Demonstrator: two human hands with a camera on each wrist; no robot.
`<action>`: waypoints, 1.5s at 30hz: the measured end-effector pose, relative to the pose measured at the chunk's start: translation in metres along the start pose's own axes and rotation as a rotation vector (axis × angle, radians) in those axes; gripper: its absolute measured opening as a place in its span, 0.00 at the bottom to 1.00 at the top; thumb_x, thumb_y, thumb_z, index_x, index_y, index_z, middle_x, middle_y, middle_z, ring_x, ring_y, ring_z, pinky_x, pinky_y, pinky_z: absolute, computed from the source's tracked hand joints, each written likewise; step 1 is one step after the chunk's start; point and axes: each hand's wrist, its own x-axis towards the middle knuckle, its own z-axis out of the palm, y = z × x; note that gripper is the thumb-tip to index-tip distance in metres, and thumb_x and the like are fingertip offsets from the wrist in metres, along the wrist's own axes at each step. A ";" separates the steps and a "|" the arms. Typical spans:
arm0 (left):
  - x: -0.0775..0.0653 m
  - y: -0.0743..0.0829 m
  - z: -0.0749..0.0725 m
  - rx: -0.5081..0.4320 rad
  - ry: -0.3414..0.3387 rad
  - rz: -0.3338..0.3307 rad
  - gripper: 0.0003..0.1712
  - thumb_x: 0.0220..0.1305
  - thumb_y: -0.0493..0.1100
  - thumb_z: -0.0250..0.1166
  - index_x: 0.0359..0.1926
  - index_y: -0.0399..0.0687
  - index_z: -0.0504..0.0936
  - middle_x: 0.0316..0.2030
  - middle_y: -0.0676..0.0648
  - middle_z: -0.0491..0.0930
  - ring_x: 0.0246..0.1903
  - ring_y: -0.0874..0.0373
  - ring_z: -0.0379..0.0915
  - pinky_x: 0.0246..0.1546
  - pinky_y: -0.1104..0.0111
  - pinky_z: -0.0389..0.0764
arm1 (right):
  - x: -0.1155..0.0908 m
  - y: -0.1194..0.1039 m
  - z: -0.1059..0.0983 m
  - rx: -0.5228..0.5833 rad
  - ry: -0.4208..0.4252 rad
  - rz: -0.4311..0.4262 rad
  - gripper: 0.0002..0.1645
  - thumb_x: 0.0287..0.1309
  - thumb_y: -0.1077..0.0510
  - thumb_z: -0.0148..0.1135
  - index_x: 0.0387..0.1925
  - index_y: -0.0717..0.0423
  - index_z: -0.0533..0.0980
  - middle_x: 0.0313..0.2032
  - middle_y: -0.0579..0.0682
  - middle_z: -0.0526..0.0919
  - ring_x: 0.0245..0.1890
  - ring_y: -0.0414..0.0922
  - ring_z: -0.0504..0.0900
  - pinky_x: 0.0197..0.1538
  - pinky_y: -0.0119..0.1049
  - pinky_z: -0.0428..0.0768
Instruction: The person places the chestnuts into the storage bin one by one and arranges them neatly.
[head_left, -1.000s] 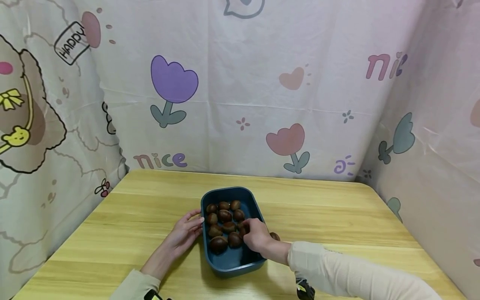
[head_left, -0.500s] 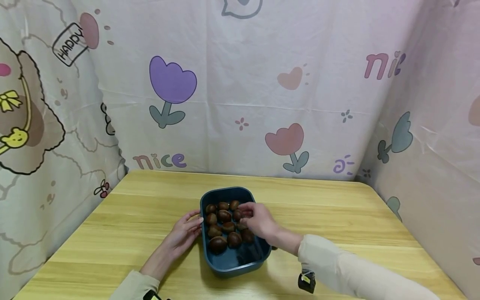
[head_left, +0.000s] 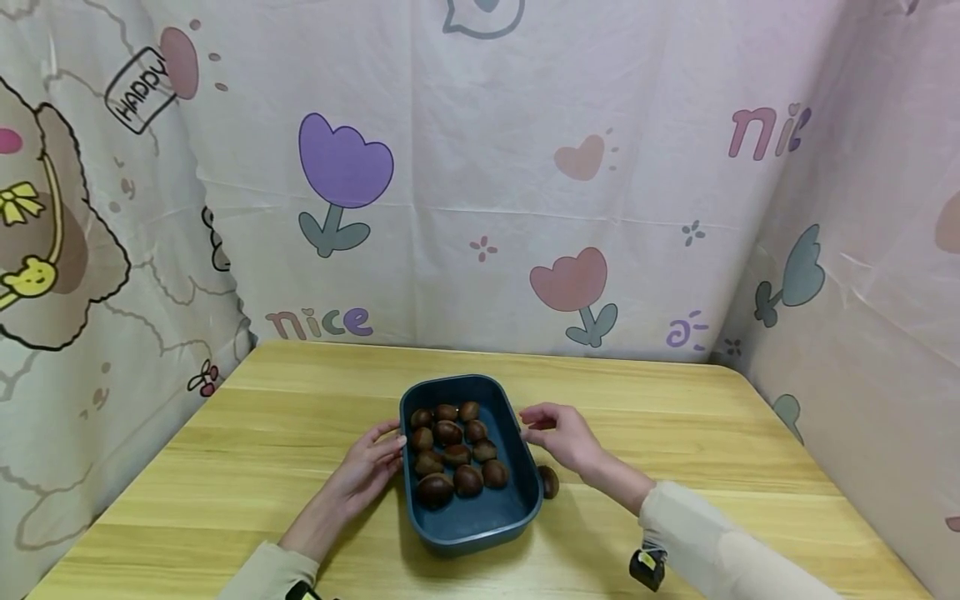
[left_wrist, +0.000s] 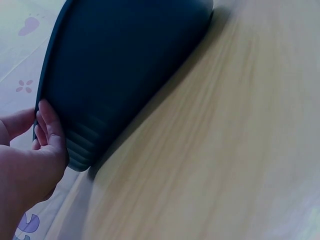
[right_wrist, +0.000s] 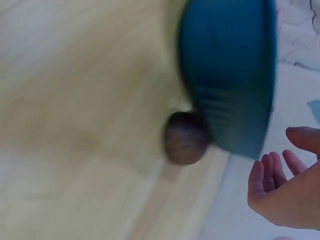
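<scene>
A dark blue box (head_left: 468, 525) with rounded corners stands on the table, holding several brown chestnuts (head_left: 447, 432) in rows of three. Its near end shows bare floor. My left hand (head_left: 369, 468) holds the box's left side, fingertips at the rim; in the left wrist view the left hand (left_wrist: 37, 155) has fingers against the outer wall. Beside the right rim is my right hand (head_left: 566, 435), empty, its fingers loosely bent. One more chestnut (head_left: 549, 482) lies outside, close against the right wall. In the right wrist view this chestnut (right_wrist: 185, 137) sits left of the right hand (right_wrist: 285, 185).
The wooden table (head_left: 315, 392) reaches back to a printed cloth (head_left: 465, 167) with tulips and lettering. Similar cloth hangs at the left and right sides. Both forearms wear light sleeves (head_left: 720, 550) with dark straps at the wrists.
My right hand has lifted off the chestnuts inside the box and moved right, past the rim, with the fingers loosened. The left hand and the box have stayed in place.
</scene>
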 end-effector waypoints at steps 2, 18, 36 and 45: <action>0.000 0.000 0.000 -0.001 0.003 0.001 0.15 0.69 0.27 0.49 0.54 0.38 0.63 0.38 0.48 0.75 0.36 0.60 0.72 0.41 0.71 0.74 | -0.004 0.011 -0.003 0.003 -0.025 0.027 0.14 0.56 0.69 0.65 0.46 0.69 0.78 0.40 0.56 0.83 0.39 0.46 0.80 0.44 0.40 0.79; -0.001 0.000 -0.001 -0.007 0.006 0.004 0.14 0.70 0.28 0.49 0.54 0.38 0.63 0.38 0.48 0.75 0.36 0.60 0.73 0.41 0.71 0.74 | -0.026 0.063 -0.008 0.080 -0.189 0.071 0.30 0.36 0.75 0.73 0.47 0.74 0.75 0.37 0.52 0.82 0.38 0.47 0.78 0.42 0.38 0.78; -0.001 0.000 0.001 0.003 0.015 -0.004 0.16 0.69 0.28 0.49 0.56 0.37 0.61 0.41 0.46 0.74 0.37 0.60 0.73 0.42 0.71 0.74 | -0.024 0.065 -0.006 -0.092 -0.207 -0.038 0.30 0.32 0.73 0.76 0.44 0.66 0.78 0.33 0.49 0.79 0.33 0.46 0.73 0.39 0.37 0.74; -0.001 0.000 0.000 -0.002 0.016 -0.006 0.16 0.69 0.28 0.49 0.57 0.37 0.61 0.40 0.47 0.75 0.38 0.60 0.73 0.42 0.71 0.74 | -0.017 0.067 -0.009 -0.108 -0.244 -0.052 0.27 0.32 0.71 0.77 0.42 0.65 0.79 0.30 0.48 0.78 0.32 0.45 0.73 0.37 0.35 0.73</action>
